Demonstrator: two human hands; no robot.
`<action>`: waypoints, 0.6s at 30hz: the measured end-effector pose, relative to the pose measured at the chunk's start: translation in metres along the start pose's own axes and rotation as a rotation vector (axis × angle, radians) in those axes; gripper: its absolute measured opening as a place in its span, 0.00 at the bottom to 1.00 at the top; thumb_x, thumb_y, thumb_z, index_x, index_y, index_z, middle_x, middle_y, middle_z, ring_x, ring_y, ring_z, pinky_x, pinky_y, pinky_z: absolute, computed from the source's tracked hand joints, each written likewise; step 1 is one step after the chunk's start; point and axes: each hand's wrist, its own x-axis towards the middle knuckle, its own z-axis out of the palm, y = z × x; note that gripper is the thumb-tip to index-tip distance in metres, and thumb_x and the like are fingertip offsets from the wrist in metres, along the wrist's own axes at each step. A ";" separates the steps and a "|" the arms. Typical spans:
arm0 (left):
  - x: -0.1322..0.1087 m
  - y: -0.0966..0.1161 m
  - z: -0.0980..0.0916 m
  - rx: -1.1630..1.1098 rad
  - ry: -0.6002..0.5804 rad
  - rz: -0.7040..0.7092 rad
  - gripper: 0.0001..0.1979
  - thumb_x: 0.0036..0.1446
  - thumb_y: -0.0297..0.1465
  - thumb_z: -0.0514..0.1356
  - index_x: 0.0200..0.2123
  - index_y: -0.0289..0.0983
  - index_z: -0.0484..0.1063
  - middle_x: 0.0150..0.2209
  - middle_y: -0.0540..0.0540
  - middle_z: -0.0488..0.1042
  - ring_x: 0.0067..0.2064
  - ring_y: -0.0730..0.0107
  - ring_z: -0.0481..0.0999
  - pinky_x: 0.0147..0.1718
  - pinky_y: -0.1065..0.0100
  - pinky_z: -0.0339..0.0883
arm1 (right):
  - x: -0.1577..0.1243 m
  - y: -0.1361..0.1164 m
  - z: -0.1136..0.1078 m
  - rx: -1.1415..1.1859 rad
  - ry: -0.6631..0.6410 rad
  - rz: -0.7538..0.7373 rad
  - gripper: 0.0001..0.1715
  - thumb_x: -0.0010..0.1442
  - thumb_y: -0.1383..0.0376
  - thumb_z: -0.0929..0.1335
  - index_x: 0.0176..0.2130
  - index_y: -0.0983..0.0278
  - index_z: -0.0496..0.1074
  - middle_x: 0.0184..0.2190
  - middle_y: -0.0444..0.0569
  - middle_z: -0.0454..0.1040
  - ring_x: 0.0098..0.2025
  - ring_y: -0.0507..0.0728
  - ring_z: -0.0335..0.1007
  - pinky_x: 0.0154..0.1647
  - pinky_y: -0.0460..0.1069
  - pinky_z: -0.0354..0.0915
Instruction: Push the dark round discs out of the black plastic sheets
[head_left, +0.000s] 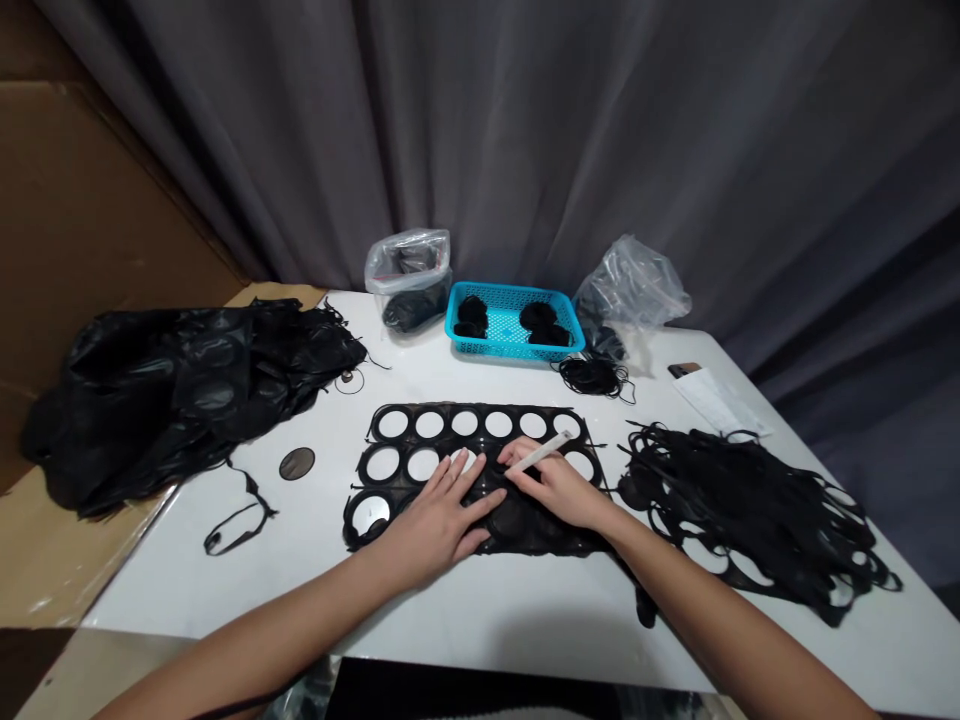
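On the white table [187, 590], black holed sheet [510, 525] pinned steady under the left hand [439, 525], spread flat, with the right hand [555, 490] just beside it, pinching a white stick [541, 451] over the sheet.

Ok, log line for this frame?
left hand: flat on black sheet with round holes | right hand: holding white stick on sheet

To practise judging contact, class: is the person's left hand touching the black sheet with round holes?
Touching. The head view shows the left hand lying flat on the black sheet.
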 end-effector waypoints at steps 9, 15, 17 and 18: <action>0.002 0.001 -0.005 0.015 -0.054 0.001 0.30 0.65 0.33 0.60 0.67 0.46 0.57 0.72 0.39 0.43 0.71 0.41 0.45 0.64 0.40 0.53 | -0.005 0.000 0.009 -0.137 -0.026 -0.070 0.05 0.68 0.68 0.62 0.40 0.61 0.67 0.43 0.50 0.70 0.46 0.58 0.67 0.50 0.54 0.65; 0.001 0.000 -0.004 0.039 -0.065 0.008 0.28 0.65 0.33 0.60 0.67 0.45 0.59 0.73 0.39 0.41 0.71 0.41 0.45 0.64 0.40 0.52 | 0.004 0.008 0.020 -0.396 0.175 -0.078 0.11 0.68 0.71 0.59 0.38 0.62 0.68 0.40 0.54 0.72 0.44 0.61 0.66 0.46 0.55 0.64; 0.000 -0.002 -0.003 0.055 -0.066 0.014 0.29 0.65 0.34 0.60 0.67 0.46 0.58 0.73 0.40 0.42 0.71 0.40 0.46 0.64 0.40 0.53 | 0.012 0.018 0.000 -0.320 0.351 0.008 0.13 0.70 0.68 0.57 0.35 0.62 0.66 0.36 0.52 0.72 0.40 0.60 0.68 0.44 0.54 0.64; -0.001 -0.003 -0.003 0.059 -0.067 0.014 0.29 0.65 0.34 0.59 0.67 0.47 0.57 0.73 0.40 0.42 0.71 0.40 0.46 0.63 0.40 0.53 | 0.014 0.022 -0.012 -0.277 0.422 0.055 0.13 0.70 0.66 0.57 0.35 0.61 0.66 0.35 0.52 0.72 0.39 0.60 0.68 0.44 0.53 0.64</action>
